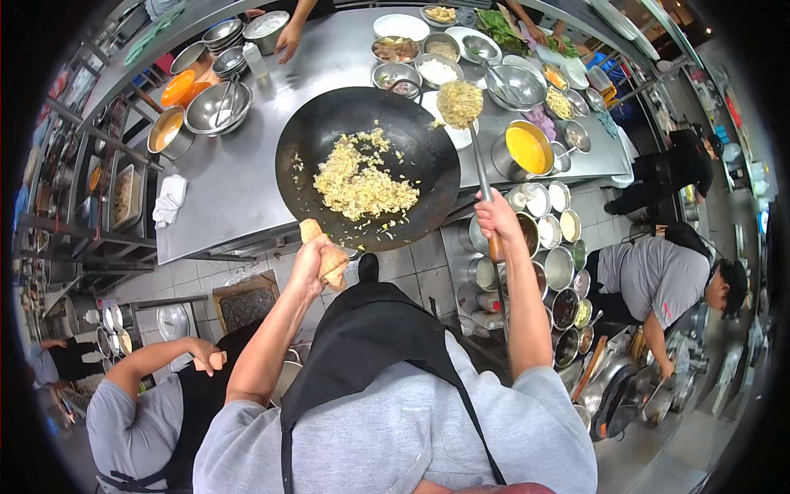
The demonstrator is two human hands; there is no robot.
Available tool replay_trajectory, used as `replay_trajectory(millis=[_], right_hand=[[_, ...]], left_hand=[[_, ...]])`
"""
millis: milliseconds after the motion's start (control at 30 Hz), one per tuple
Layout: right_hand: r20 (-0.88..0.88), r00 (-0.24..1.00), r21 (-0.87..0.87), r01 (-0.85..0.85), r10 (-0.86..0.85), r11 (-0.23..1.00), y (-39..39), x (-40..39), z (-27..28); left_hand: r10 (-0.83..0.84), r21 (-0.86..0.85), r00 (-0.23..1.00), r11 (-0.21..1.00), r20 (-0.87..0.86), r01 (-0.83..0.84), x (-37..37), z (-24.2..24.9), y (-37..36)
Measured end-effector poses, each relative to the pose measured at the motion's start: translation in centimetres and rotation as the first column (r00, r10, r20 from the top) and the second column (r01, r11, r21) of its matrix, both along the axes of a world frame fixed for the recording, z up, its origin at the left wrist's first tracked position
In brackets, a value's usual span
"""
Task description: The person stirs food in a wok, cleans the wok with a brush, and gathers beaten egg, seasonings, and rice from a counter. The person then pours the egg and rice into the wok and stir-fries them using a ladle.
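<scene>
My left hand (pixel 307 267) is closed around a folded tan cloth (pixel 332 263) at the near rim of a large black wok (pixel 309 123). Whatever part of the wok lies under the cloth is hidden. Fried rice (pixel 366 183) with yellow bits sits in the wok's middle, with grains scattered up its sides. Wrapped around the wooden handle of a long ladle (pixel 482 169), my right hand (pixel 499 218) is to the right of the wok. The ladle's bowl is heaped with fried rice (pixel 460 102), above a partly covered white plate (pixel 462 140).
A steel table (pixel 222 193) carries metal bowls (pixel 218 107) at left and a pot of yellow liquid (pixel 528 150) at right. Several seasoning containers (pixel 559 270) stand right of my arm. Co-workers are at left (pixel 156 412) and right (pixel 654 276); another person's hand (pixel 290 39) reaches over the table.
</scene>
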State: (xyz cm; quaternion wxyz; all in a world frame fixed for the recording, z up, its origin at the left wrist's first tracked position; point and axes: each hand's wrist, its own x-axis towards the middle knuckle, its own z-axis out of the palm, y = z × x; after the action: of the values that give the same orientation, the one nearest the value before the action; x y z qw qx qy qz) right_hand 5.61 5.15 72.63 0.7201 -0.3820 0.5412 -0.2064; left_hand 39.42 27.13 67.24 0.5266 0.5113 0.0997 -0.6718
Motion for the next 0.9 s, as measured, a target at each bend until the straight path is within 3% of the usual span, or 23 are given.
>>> replay_trajectory(millis=[33, 100, 167, 200, 233, 300, 333, 367, 400, 467, 533, 567, 600, 633, 700, 767, 800, 833, 900], right_hand=[[-0.169, 0.985, -0.129, -0.067, 0.045, 0.989, -0.9, -0.9, -3.1], [-0.582, 0.813, -0.338, -0.274, 0.028, 0.9, -0.9, -0.9, -6.6], [-0.722, 0.684, -0.559, -0.487, -0.105, 0.671, -1.8, -3.7, -11.7], [-0.761, 0.616, -0.614, -0.585, -0.202, 0.53, -2.4, -4.6, -13.3], [-0.8, 0.582, -0.513, -0.538, -0.145, 0.669, -1.6, -3.7, -10.7], [-0.715, 0.686, -0.584, -0.475, -0.139, 0.658, -1.7, -4.5, -9.1], [-0.583, 0.788, -0.782, -0.478, -0.198, 0.4, -2.6, -5.8, -9.8], [-0.422, 0.906, -0.49, -0.256, 0.03, 0.833, -1.6, -5.2, -4.2], [-0.228, 0.971, -0.332, -0.149, 0.074, 0.931, -1.0, -5.5, -0.7], [-0.015, 0.996, -0.207, -0.087, 0.086, 0.975, 1.2, -5.8, 5.3], [0.162, 0.977, -0.174, -0.109, 0.138, 0.979, 2.6, -7.0, 9.5], [0.176, 0.968, -0.186, -0.143, 0.176, 0.972, 3.0, -7.4, 11.1], [0.209, 0.963, -0.179, -0.135, 0.172, 0.974, 3.7, -7.5, 12.8], [0.249, 0.954, -0.177, -0.127, 0.169, 0.976, 4.4, -7.5, 14.1], [0.267, 0.948, -0.163, -0.131, 0.171, 0.978, 7.0, -8.8, 16.4], [0.138, 0.966, -0.209, -0.188, 0.22, 0.96, 10.4, -11.9, 18.2], [0.101, 0.961, -0.205, -0.234, 0.258, 0.95, 12.4, -13.7, 18.6], [0.069, 0.953, -0.2, -0.277, 0.296, 0.94, 13.3, -14.9, 18.7], [0.054, 0.964, -0.156, -0.251, 0.262, 0.955, 13.9, -15.5, 18.0]], left_hand=[[0.035, -0.002, 0.999, 0.999, -0.006, -0.035, -0.9, 0.6, 0.6], [0.096, -0.01, 0.995, 0.995, -0.042, -0.097, -2.7, 0.8, 1.7], [0.147, -0.017, 0.985, 0.989, -0.086, -0.148, -4.1, 1.1, 3.1], [0.162, -0.039, 0.981, 0.985, -0.107, -0.167, -4.6, 1.2, 3.0], [0.179, -0.035, 0.977, 0.982, -0.116, -0.185, -5.2, 2.1, 4.0], [0.218, -0.036, 0.967, 0.974, -0.132, -0.225, -7.0, 3.2, 5.8], [0.181, -0.052, 0.966, 0.98, -0.185, -0.194, -7.5, 2.9, 7.0], [0.19, -0.041, 0.963, 0.979, -0.19, -0.201, -8.6, 3.7, 8.1], [0.2, -0.033, 0.96, 0.977, -0.195, -0.21, -9.8, 5.2, 9.0], [0.212, -0.062, 0.956, 0.972, -0.201, -0.228, -8.8, 7.9, 10.1], [0.177, -0.272, 0.956, 0.932, -0.236, -0.24, -9.6, 8.0, 7.8], [0.341, -0.092, 0.91, 0.925, -0.235, -0.37, -10.6, 8.6, 3.8], [0.233, -0.147, 0.9, 0.941, -0.369, -0.304, -10.0, 4.8, 1.0], [0.179, -0.151, 0.917, 0.958, -0.357, -0.246, -10.6, 4.6, -2.8], [0.121, -0.333, 0.906, 0.904, -0.405, -0.269, -11.6, -0.4, -8.0], [0.265, -0.225, 0.936, 0.922, -0.232, -0.317, -15.4, 3.5, -4.3], [0.233, -0.235, 0.928, 0.923, -0.29, -0.305, -16.0, 3.0, -1.0], [0.37, -0.175, 0.921, 0.906, -0.12, -0.386, -17.4, 4.6, 0.6], [0.188, -0.289, 0.96, 0.926, -0.206, -0.244, -16.4, 4.0, 3.1]])
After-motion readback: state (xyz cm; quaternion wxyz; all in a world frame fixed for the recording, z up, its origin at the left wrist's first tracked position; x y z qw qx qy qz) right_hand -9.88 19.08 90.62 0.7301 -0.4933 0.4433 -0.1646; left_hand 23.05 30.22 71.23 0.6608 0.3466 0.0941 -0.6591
